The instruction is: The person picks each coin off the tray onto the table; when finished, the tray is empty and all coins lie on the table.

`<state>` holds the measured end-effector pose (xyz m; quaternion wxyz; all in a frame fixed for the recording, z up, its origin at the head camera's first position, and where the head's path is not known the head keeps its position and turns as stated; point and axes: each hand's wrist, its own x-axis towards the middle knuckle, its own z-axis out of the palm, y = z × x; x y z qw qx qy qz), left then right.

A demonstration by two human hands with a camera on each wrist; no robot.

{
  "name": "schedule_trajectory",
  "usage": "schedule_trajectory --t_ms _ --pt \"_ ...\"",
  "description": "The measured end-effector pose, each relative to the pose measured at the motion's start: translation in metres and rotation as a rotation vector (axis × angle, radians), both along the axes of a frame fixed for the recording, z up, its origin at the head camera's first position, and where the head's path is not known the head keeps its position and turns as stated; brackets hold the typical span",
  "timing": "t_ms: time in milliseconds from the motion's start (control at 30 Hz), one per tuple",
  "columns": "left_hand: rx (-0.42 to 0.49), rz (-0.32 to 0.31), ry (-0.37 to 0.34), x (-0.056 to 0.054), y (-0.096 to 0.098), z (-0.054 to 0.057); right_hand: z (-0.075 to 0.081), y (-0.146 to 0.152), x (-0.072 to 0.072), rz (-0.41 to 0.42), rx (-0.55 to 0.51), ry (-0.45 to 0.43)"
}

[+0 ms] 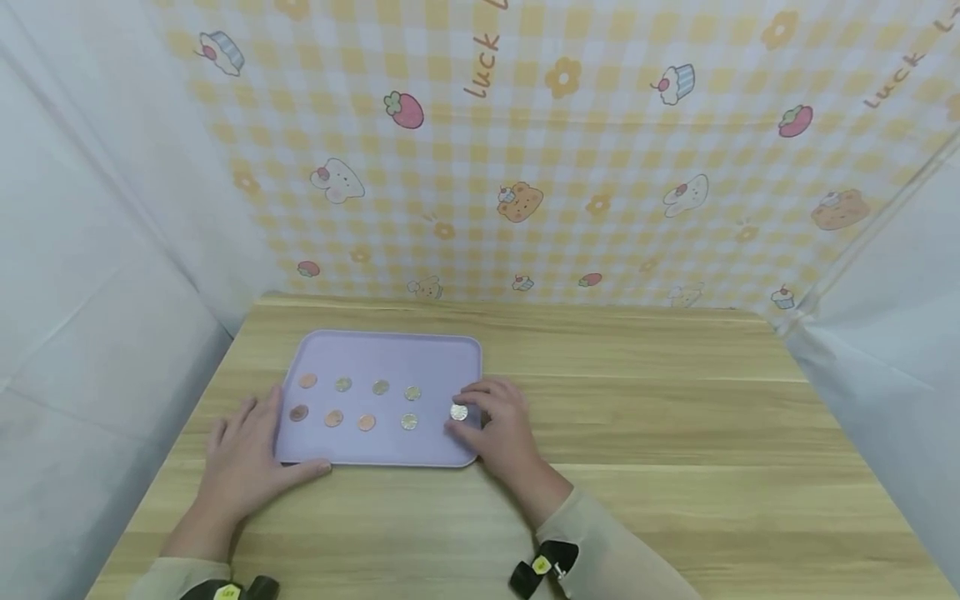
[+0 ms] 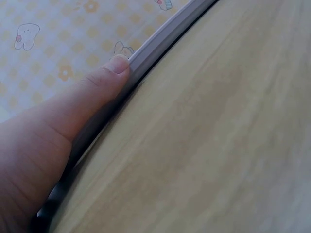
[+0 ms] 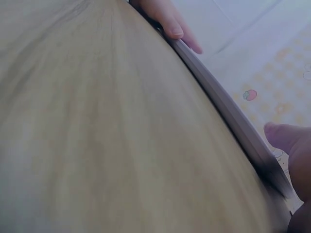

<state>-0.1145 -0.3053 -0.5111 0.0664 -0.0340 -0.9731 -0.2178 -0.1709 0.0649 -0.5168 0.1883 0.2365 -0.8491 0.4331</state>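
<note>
A lavender tray (image 1: 390, 354) lies on the wooden table, holding two rows of coins. Copper-coloured coins, such as one coin (image 1: 366, 422) in the near row, lie toward the left; paler ones, such as a gold-toned coin (image 1: 412, 393), lie further right. At the tray's right end my right hand (image 1: 506, 425) pinches a bright silver coin (image 1: 459, 412) between thumb and index finger. My left hand (image 1: 247, 462) rests against the tray's left front corner, fingers spread along the left side and thumb (image 2: 99, 85) straight along the front rim. The wrist views hide the coins.
The wooden table (image 1: 660, 417) extends to the right of the tray. Behind it hangs a yellow checked cloth (image 1: 570, 167) with cartoon prints. White sheets (image 1: 90, 250) enclose the left and right sides. Each wrist wears a black strapped camera (image 1: 540, 568).
</note>
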Motion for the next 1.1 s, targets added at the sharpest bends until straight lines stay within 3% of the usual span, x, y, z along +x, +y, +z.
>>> schedule_trajectory --t_ms 367,700,1100 --pt "-0.003 0.001 0.001 0.0 -0.001 -0.001 -0.004 0.031 0.007 -0.056 -0.016 0.011" --pt "-0.001 0.001 0.002 0.001 -0.001 -0.002 0.001 0.053 0.018 -0.143 0.033 -0.108" --pt "0.011 -0.005 0.013 0.0 -0.003 -0.002 0.002 0.051 0.018 -0.181 0.163 -0.188"
